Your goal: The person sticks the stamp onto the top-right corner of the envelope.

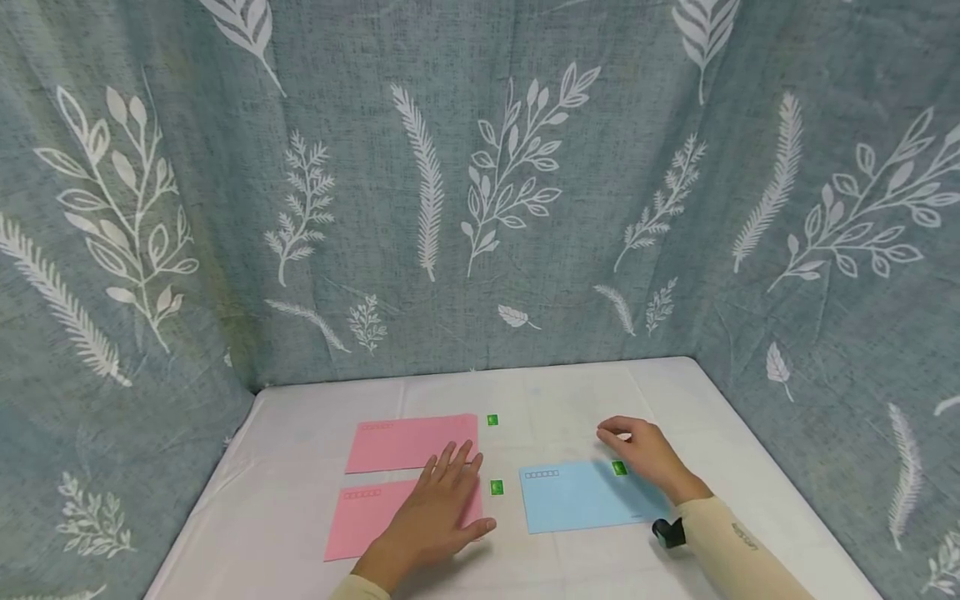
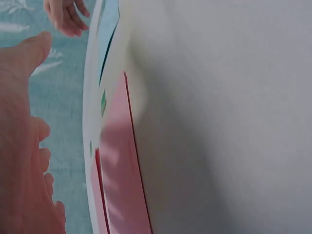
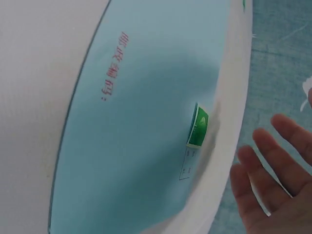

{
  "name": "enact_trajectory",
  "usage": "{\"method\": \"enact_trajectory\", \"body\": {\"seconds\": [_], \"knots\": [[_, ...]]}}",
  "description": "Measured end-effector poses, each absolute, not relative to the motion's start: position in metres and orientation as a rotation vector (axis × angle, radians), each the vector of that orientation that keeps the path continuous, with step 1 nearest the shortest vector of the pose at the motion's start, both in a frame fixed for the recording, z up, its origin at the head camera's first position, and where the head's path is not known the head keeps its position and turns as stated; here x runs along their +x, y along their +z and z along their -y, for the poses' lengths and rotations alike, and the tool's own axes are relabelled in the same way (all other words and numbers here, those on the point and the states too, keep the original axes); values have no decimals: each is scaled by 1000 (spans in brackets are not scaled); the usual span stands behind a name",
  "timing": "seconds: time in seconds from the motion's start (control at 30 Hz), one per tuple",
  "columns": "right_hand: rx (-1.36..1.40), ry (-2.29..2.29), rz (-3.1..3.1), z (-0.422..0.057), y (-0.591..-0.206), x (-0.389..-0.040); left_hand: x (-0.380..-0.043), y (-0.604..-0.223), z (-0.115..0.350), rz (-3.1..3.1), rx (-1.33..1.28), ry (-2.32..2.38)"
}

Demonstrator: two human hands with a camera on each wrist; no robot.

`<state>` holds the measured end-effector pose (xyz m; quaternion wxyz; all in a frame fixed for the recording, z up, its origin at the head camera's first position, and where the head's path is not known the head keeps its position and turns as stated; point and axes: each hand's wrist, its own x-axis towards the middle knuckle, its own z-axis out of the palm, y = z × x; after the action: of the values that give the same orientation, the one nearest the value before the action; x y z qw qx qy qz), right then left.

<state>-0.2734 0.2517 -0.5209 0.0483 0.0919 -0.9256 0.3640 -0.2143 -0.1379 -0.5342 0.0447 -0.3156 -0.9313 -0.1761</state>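
Note:
A blue envelope (image 1: 573,504) lies in front of my right hand (image 1: 651,454), which hovers over its far right corner. Near that corner sits a green stamp (image 3: 199,126), just below the fingers in the head view. Loosely bent, the right fingers hold nothing. My left hand (image 1: 437,512), palm down with fingers spread, is over the right part of the nearer pink envelope (image 1: 366,515) and hides much of it. In the left wrist view, this hand's thumb (image 2: 34,51) points away from the fingers. A farther pink envelope (image 1: 408,446) lies beyond the left fingertips.
Two more green stamps lie on the white tabletop (image 1: 555,567): one (image 1: 492,420) beside the farther pink envelope, another (image 1: 497,487) between the nearer pink envelope and the blue one. A patterned teal curtain (image 1: 360,208) stands around the table's back and sides.

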Motion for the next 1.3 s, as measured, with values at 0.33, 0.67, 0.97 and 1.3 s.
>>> {"method": "enact_trajectory", "body": {"seconds": [0.33, 0.67, 0.97, 1.3], "knots": [[457, 802, 2948, -239, -520, -265, -209, -535, 175, 2870, -805, -568], [473, 584, 3019, -223, -525, -261, -213, -540, 201, 2857, -676, -523], [519, 478, 2986, -212, -526, -258, -209, -541, 219, 2843, -567, -463], [612, 527, 2946, -195, -527, -251, -206, -543, 226, 2857, -506, -459]]}}
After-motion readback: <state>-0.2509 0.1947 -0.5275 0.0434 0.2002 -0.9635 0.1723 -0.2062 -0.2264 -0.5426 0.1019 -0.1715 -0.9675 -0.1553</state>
